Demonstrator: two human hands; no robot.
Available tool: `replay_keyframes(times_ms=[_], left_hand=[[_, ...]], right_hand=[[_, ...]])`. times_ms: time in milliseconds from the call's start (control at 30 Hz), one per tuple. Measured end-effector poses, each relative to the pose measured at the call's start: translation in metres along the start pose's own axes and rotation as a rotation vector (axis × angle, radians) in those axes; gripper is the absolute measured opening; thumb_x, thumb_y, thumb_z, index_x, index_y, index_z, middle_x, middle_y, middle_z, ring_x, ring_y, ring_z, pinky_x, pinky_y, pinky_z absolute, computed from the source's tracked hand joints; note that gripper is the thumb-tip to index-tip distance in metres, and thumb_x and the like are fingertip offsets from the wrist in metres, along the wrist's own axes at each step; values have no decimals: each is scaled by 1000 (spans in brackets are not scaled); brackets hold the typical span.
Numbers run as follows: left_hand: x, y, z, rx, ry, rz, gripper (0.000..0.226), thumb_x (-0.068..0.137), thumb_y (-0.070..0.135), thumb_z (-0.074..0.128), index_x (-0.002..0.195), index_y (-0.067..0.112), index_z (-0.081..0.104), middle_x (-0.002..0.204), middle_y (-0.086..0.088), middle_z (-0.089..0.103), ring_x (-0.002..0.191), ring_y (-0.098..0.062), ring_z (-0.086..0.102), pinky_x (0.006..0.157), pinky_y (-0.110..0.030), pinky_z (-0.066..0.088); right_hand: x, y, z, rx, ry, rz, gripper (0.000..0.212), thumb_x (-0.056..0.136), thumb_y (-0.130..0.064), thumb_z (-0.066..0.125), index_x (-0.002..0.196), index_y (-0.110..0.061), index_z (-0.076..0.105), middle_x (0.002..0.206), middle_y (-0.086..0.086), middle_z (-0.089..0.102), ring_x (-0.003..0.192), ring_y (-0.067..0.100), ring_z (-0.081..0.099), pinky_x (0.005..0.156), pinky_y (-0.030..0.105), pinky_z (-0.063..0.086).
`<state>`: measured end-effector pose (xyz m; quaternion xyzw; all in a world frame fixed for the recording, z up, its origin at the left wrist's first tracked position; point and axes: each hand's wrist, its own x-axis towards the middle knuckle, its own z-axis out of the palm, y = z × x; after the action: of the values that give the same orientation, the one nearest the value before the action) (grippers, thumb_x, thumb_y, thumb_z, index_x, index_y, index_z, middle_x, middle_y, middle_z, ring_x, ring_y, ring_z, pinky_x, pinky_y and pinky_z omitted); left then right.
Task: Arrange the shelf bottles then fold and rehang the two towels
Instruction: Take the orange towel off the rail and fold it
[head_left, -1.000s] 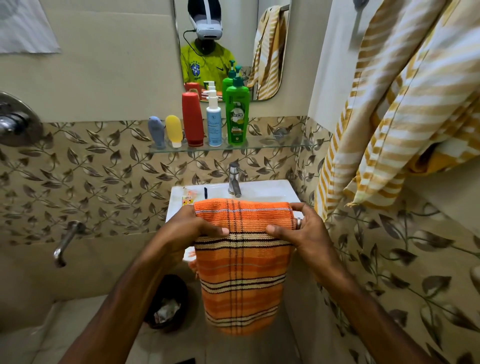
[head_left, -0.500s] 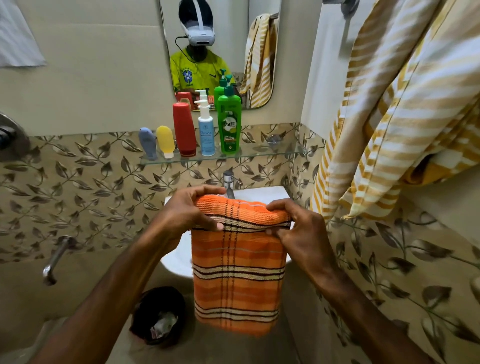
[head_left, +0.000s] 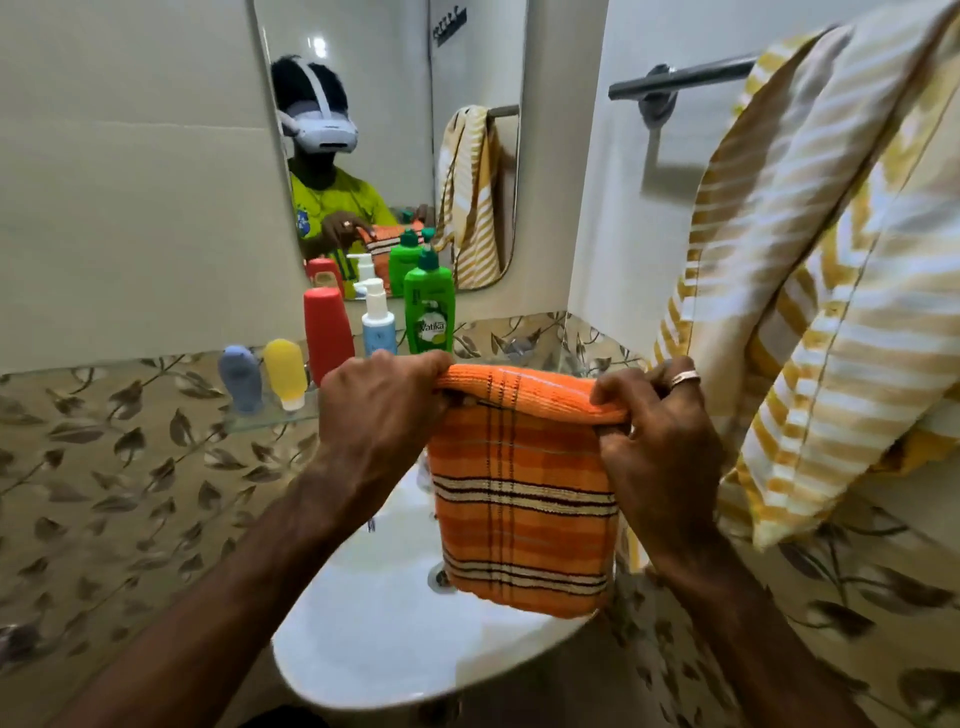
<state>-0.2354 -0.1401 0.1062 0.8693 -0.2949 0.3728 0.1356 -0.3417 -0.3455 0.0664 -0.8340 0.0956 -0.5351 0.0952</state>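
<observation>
A folded orange plaid towel (head_left: 524, 499) hangs over the white sink (head_left: 384, 639). My left hand (head_left: 374, 415) grips its top left corner and my right hand (head_left: 649, 431), with a ring, grips its top right corner. A yellow-and-white striped towel (head_left: 810, 291) hangs from the metal towel bar (head_left: 680, 78) at the upper right. On the glass shelf (head_left: 270, 415) stand a blue-grey bottle (head_left: 240, 379), a yellow bottle (head_left: 284, 371), a red bottle (head_left: 327, 332), a white-and-blue pump bottle (head_left: 378, 325) and a green pump bottle (head_left: 430, 306).
A mirror (head_left: 395, 130) above the shelf reflects a person wearing a headset and the striped towel. Leaf-patterned tiles (head_left: 114, 467) cover the lower walls. The bar's free end lies left of the striped towel.
Both hands have lifted the folded orange towel higher, up to shelf level, with its top edge rolled over. The view has tilted up, and the towel bar now shows.
</observation>
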Motion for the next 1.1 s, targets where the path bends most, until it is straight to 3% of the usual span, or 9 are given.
replay_keyframes(times_ms=[200,333,433,500,600,700,867,1000,1100], left_hand=[[70,-22,9,-464,201,-46,35,85,31,65,120,33,66,94,2,77,78,-16,71,66,-32,61],[122,-27,14,-814,308,-30,46,81,2,69,123,22,68,109,6,74,89,2,67,78,-14,56],[159,-25,17,-1031,318,50,53,87,0,68,136,19,59,120,10,63,97,20,58,84,-5,50],[189,-28,20,-1135,301,105,64,89,2,66,146,22,46,130,8,59,105,17,58,92,-14,53],[239,-24,30,-1247,216,202,83,91,3,61,156,32,18,143,3,51,119,-9,62,99,-38,55],[293,-10,40,-1317,139,329,96,91,-2,54,157,30,-7,153,5,33,128,-9,49,104,-45,51],[383,32,45,-1398,6,484,106,93,0,55,151,24,-31,167,-8,1,136,-3,26,115,-40,36],[427,70,62,-1395,-200,536,118,88,26,64,145,26,-40,167,-9,-6,151,-19,16,120,-38,24],[444,84,79,-1313,-313,542,109,95,37,60,144,35,-38,167,-10,8,148,-28,30,120,-40,25]], right_hand=[[58,-23,19,75,153,167,27,82,0,74,97,-18,62,61,1,60,48,20,55,49,16,34],[96,-44,28,379,251,425,41,81,3,68,99,-31,53,65,-1,70,53,12,68,48,36,56],[126,-56,26,435,363,333,38,86,2,69,105,-28,52,71,-8,70,59,2,67,52,25,55],[152,-65,27,422,389,207,37,90,-2,70,110,-25,50,74,-12,68,63,0,67,55,19,52],[196,-72,31,373,351,64,49,87,3,65,118,-26,43,90,-11,67,76,2,69,66,24,59],[237,-69,34,224,266,-26,64,80,6,60,127,-27,32,118,8,61,90,16,69,72,34,61],[303,-45,35,-137,209,-40,75,82,1,62,139,-24,21,136,11,51,104,36,69,77,49,61],[337,-17,29,-488,69,90,87,91,-14,62,156,-20,5,133,17,60,99,39,69,73,45,57],[353,-8,27,-624,-43,180,97,94,-23,62,159,-18,-10,131,23,61,97,38,68,74,42,53]])
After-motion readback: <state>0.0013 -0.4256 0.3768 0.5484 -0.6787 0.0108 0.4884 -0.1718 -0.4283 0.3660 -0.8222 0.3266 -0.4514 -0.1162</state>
